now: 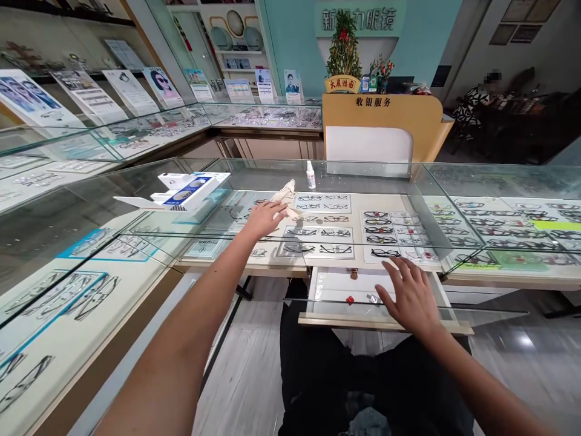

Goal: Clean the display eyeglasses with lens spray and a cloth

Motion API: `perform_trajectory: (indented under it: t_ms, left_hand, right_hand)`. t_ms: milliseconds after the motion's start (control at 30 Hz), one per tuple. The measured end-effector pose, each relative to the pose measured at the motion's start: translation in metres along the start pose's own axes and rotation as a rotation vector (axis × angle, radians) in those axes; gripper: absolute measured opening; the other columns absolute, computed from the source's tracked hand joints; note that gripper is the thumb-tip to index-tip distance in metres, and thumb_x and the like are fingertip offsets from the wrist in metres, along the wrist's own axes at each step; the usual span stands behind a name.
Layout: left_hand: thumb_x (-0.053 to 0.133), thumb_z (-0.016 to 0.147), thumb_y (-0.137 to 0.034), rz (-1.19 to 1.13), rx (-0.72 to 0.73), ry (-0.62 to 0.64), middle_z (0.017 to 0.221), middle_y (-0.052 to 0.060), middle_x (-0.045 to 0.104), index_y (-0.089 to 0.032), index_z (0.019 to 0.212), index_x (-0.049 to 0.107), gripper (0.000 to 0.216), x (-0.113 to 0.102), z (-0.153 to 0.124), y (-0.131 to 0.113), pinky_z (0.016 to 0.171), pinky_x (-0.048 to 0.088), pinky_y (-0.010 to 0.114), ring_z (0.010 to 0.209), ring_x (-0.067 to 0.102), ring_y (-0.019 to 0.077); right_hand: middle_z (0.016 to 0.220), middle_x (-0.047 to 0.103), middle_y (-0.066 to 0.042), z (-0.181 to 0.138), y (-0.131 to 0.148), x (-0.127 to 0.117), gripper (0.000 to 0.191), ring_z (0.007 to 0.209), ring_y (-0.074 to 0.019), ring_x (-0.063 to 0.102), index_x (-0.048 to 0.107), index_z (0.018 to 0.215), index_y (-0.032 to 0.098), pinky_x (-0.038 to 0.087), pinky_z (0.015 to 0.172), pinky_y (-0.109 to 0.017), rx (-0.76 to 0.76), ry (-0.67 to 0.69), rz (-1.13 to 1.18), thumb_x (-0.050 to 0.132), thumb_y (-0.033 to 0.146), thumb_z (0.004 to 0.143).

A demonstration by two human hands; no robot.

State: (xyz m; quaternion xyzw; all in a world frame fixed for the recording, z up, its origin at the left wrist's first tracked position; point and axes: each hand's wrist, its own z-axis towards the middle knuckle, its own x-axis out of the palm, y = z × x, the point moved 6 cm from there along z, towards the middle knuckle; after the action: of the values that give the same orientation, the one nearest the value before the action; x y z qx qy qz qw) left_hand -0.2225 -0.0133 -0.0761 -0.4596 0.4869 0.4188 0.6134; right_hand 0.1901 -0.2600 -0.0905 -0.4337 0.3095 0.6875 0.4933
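My left hand (264, 219) reaches over the glass counter top, fingers stretched out and lying flat. A cream cloth (285, 191) lies crumpled just beyond it, part of it by the fingertips; whether they touch is hard to tell. My right hand (411, 297) is spread open near the counter's front edge, above a pulled-out drawer (329, 290). Inside the drawer are a small red object (350, 300) and a small silvery piece (373, 299). Beyond the cloth a white spray bottle (310, 175) stands upright on the glass.
An opened white and blue box (190, 192) sits on the glass at left. Beneath the glass, eyeglasses lie on trays (318, 241). More display cases (512, 227) extend right and along the left. A cashier desk (381, 112) stands behind; a person (474, 106) sits far right.
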Motion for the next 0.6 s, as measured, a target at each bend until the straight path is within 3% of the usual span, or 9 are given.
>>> perform_trajectory:
  t_ms: [200, 300, 367, 433, 500, 533, 567, 600]
  left_hand:
    - [0.029, 0.112, -0.058, 0.024, -0.218, -0.017, 0.178, 0.015, 0.049, -0.020, 0.168, 0.057, 0.073, -0.024, -0.023, 0.034, 0.131, 0.032, 0.066, 0.162, 0.044, 0.0435]
    - [0.031, 0.111, -0.055, 0.027, -0.350, -0.077, 0.177, 0.024, 0.045, -0.010, 0.170, 0.051, 0.077, -0.043, -0.046, 0.044, 0.131, 0.031, 0.069, 0.165, 0.038, 0.0471]
    - [0.030, 0.112, -0.051, 0.014, -0.437, -0.253, 0.178, 0.029, 0.042, -0.004, 0.171, 0.044, 0.077, -0.056, -0.072, 0.039, 0.134, 0.028, 0.065, 0.168, 0.032, 0.0439]
    - [0.027, 0.113, -0.048, -0.052, -0.514, -0.534, 0.173, 0.027, 0.048, -0.006, 0.168, 0.046, 0.072, -0.061, -0.112, 0.022, 0.134, 0.032, 0.055, 0.164, 0.040, 0.0371]
    - [0.025, 0.113, -0.049, -0.140, -0.583, -0.727, 0.160, 0.024, 0.059, -0.007, 0.157, 0.054, 0.067, -0.045, -0.160, -0.003, 0.132, 0.038, 0.050, 0.152, 0.051, 0.0340]
    - [0.025, 0.112, -0.050, -0.167, -0.616, -0.731, 0.154, 0.025, 0.061, -0.008, 0.152, 0.056, 0.066, -0.027, -0.181, -0.019, 0.132, 0.037, 0.052, 0.149, 0.053, 0.0351]
    - [0.024, 0.111, -0.048, -0.202, -0.627, -0.645, 0.149, 0.027, 0.062, -0.008, 0.147, 0.059, 0.064, -0.003, -0.198, -0.037, 0.132, 0.038, 0.056, 0.147, 0.054, 0.0373]
    - [0.020, 0.109, -0.045, -0.266, -0.583, -0.454, 0.144, 0.029, 0.064, -0.010, 0.140, 0.063, 0.063, 0.029, -0.208, -0.060, 0.130, 0.039, 0.060, 0.143, 0.056, 0.0396]
  right_hand:
    - [0.161, 0.061, -0.024, 0.032, -0.018, 0.012, 0.066, 0.148, -0.0438, 0.050, 0.060, 0.156, 0.009, 0.042, 0.121, -0.059, 0.059, 0.022, 0.022, 0.041, 0.057, 0.115]
    - [0.165, 0.059, -0.024, 0.048, -0.027, 0.022, 0.071, 0.150, -0.0436, 0.049, 0.058, 0.159, 0.008, 0.039, 0.123, -0.058, 0.065, 0.050, 0.035, 0.035, 0.058, 0.115]
    - [0.167, 0.057, -0.025, 0.060, -0.032, 0.029, 0.073, 0.152, -0.0436, 0.047, 0.057, 0.161, 0.007, 0.036, 0.125, -0.058, 0.068, 0.058, 0.042, 0.032, 0.059, 0.116]
    - [0.168, 0.057, -0.024, 0.071, -0.037, 0.036, 0.074, 0.152, -0.0432, 0.047, 0.056, 0.161, 0.006, 0.034, 0.126, -0.057, 0.059, 0.062, 0.043, 0.029, 0.058, 0.116]
    - [0.165, 0.060, -0.024, 0.081, -0.040, 0.041, 0.073, 0.147, -0.0432, 0.050, 0.058, 0.159, 0.006, 0.035, 0.124, -0.056, 0.044, 0.061, 0.035, 0.028, 0.057, 0.116]
    - [0.162, 0.062, -0.024, 0.086, -0.041, 0.043, 0.073, 0.143, -0.0432, 0.052, 0.060, 0.157, 0.006, 0.036, 0.122, -0.056, 0.034, 0.058, 0.024, 0.028, 0.057, 0.117]
    - [0.158, 0.065, -0.024, 0.090, -0.042, 0.045, 0.072, 0.138, -0.0432, 0.055, 0.062, 0.154, 0.006, 0.039, 0.118, -0.055, 0.022, 0.056, 0.009, 0.027, 0.057, 0.117]
    - [0.152, 0.068, -0.024, 0.093, -0.042, 0.047, 0.071, 0.132, -0.0429, 0.058, 0.065, 0.150, 0.006, 0.041, 0.114, -0.055, 0.008, 0.055, -0.010, 0.027, 0.056, 0.117]
